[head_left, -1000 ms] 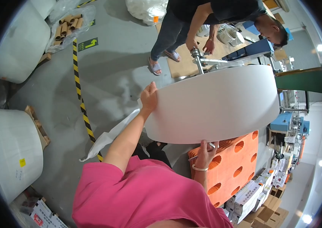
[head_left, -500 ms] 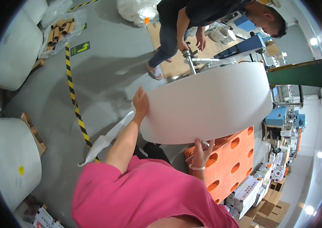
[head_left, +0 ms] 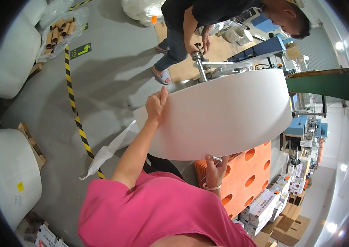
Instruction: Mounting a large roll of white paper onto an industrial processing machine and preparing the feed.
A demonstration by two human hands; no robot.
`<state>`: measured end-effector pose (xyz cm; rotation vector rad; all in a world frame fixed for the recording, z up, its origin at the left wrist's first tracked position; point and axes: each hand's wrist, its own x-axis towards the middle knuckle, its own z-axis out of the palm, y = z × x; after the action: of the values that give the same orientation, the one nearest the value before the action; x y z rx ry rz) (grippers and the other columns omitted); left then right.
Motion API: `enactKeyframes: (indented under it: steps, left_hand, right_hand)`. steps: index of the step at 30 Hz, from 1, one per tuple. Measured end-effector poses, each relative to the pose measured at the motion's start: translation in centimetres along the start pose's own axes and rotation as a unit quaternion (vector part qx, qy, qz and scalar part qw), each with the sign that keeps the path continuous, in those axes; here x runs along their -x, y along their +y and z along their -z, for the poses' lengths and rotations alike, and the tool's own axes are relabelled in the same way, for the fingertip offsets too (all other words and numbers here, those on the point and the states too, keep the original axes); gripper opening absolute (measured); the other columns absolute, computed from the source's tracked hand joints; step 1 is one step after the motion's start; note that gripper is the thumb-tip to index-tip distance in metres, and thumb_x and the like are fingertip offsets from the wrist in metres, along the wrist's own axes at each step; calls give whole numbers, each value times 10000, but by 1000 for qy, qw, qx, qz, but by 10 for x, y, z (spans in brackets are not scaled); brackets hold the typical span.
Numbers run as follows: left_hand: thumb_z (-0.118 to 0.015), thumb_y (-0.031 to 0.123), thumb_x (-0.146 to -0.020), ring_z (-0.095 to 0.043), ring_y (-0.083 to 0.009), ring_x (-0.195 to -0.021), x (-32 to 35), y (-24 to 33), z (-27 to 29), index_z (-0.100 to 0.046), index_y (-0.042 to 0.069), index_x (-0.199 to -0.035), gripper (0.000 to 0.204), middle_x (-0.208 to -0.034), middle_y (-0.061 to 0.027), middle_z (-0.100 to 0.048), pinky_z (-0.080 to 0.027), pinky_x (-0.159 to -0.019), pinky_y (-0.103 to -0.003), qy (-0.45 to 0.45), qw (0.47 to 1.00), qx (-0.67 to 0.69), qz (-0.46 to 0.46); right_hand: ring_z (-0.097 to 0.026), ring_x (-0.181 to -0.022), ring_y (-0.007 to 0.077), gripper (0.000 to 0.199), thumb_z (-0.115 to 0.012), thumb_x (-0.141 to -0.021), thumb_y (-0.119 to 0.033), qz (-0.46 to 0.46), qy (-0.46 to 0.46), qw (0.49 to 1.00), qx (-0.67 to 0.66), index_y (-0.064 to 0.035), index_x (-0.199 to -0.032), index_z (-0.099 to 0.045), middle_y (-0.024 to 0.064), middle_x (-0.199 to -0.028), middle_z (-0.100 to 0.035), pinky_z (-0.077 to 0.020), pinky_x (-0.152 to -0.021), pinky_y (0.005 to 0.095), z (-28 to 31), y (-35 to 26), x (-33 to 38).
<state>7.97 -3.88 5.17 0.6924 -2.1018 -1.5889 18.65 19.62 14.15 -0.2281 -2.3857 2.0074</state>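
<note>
A large white roll of sheet material [head_left: 224,115] is in front of me, mounted on a metal shaft [head_left: 200,68]. My left hand [head_left: 156,106] is closed over the roll's far left edge, thumb up. A loose white strip [head_left: 108,154] hangs from the roll's left side to the floor. At the roll's near edge, my right hand [head_left: 215,172] is closed around a small silver, rod-like tool [head_left: 217,159]; its far part is hidden. Opposite me, a co-worker's hands [head_left: 195,47] are at the shaft's end.
An orange slab with round holes [head_left: 250,177] is below right, beside stacked cartons [head_left: 261,210]. Large white rolls [head_left: 11,173] stand on pallets at left, along black-and-yellow floor tape [head_left: 72,99]. A green machine arm [head_left: 327,84] extends at right; brown cardboard tubes [head_left: 59,33] lie far left.
My left hand has shifted slightly up along the roll's edge, and its fingers have curled in. The co-worker has brought both hands together at the shaft's end and moved their feet.
</note>
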Motion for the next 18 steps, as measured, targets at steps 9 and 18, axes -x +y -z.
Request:
enactKeyframes:
  steps: [9, 18]
  left_hand:
    - [-258, 488, -890, -543, -372, -644, 0, 2, -6, -593, 35, -640, 616, -642, -181, -572, -401, -570, -422, 38, 999, -13, 33]
    - [-283, 327, -923, -559, -313, -647, 12, 23, -7, -620, 33, -652, 523, -639, -125, -593, -424, -602, -384, 47, 999, 0, -25]
  right_hand:
    - [-517, -779, 90, 611, -577, -747, 56, -30, -32, 999, -18, -16, -1269, -267, 59, -989, -504, -430, -625, 202, 1, -13, -4]
    - [-531, -731, 102, 515, -635, -700, 13, -77, 3, 997, 14, -14, -1158, -401, 62, -899, -551, -433, -617, 220, 24, -20, -2]
